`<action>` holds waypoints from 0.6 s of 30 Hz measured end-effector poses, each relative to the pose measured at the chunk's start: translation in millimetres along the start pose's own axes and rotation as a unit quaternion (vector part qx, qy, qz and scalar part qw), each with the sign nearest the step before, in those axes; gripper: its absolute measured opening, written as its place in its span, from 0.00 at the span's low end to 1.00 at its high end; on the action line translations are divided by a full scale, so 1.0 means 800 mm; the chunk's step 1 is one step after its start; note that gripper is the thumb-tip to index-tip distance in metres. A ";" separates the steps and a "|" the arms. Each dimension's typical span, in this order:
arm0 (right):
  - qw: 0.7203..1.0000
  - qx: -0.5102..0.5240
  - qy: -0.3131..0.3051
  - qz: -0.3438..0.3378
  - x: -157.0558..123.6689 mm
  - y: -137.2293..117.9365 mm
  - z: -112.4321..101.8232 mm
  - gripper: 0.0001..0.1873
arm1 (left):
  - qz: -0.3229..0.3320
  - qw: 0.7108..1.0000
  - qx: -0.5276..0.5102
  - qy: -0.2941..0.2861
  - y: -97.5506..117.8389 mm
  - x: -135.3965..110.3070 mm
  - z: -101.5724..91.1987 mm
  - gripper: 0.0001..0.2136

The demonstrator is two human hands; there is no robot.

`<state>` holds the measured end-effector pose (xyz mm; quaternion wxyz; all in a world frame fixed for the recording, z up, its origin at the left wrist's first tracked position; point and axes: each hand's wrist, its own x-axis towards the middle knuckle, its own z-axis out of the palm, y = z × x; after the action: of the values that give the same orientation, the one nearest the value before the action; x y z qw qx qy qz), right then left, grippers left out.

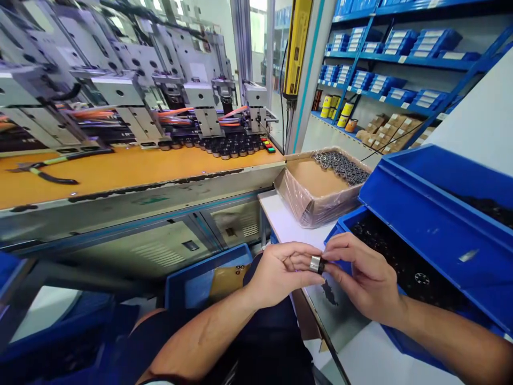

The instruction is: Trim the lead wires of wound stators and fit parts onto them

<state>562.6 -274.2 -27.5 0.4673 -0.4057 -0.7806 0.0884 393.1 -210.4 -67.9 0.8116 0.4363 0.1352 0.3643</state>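
Between my two hands is a small silver metal cylinder (315,263) with a black part at its right end. My left hand (276,271) is closed around the silver side, thumb below and fingers behind. The fingertips of my right hand (366,280) pinch the black end, which they partly hide; whether that end is a separate piece, I cannot tell. Just right of my right hand, an open blue bin (385,214) holds many small black parts, with one pale toothed ring (421,278) lying on top.
A plastic-lined carton (320,206) with rows of metal parts sits behind my hands. To the left, an orange machine bench (160,166) carries pliers (56,164) and several black cylindrical parts (230,147). Another blue bin (436,208) is stacked at right. A low blue tray (172,291) stands beside my legs.
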 end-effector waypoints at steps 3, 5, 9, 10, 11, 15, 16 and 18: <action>1.000 -0.022 -0.004 -0.017 0.002 0.000 0.000 0.13 | 0.053 0.997 0.049 0.014 0.000 -0.001 0.001 0.18; 0.999 -0.031 -0.018 -0.030 0.003 -0.001 0.000 0.17 | 0.080 0.993 0.084 0.025 0.003 -0.003 0.000 0.18; 0.993 -0.083 -0.023 -0.085 0.004 0.001 0.005 0.21 | 0.094 0.989 0.110 0.043 0.010 -0.009 -0.003 0.19; 0.989 -0.099 -0.019 -0.104 0.003 0.002 0.006 0.20 | 0.089 0.989 0.111 0.044 0.011 -0.011 -0.003 0.19; 0.986 -0.111 -0.015 -0.120 0.003 0.002 0.008 0.20 | 0.081 0.990 0.108 0.045 0.011 -0.013 -0.004 0.19; 0.984 -0.117 -0.019 -0.134 0.002 0.001 0.011 0.20 | 0.040 0.995 0.082 0.048 0.010 -0.020 -0.004 0.18; 0.984 -0.114 -0.023 -0.132 0.001 0.000 0.011 0.21 | 0.036 0.995 0.077 0.049 0.010 -0.021 -0.003 0.19; 0.983 -0.115 -0.025 -0.139 0.001 -0.002 0.010 0.21 | 0.036 0.995 0.071 0.052 0.010 -0.024 -0.002 0.19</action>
<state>554.7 -273.2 -30.7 0.4059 -0.3416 -0.8456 -0.0581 374.9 -219.8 -64.3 0.7567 0.4783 0.1867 0.4048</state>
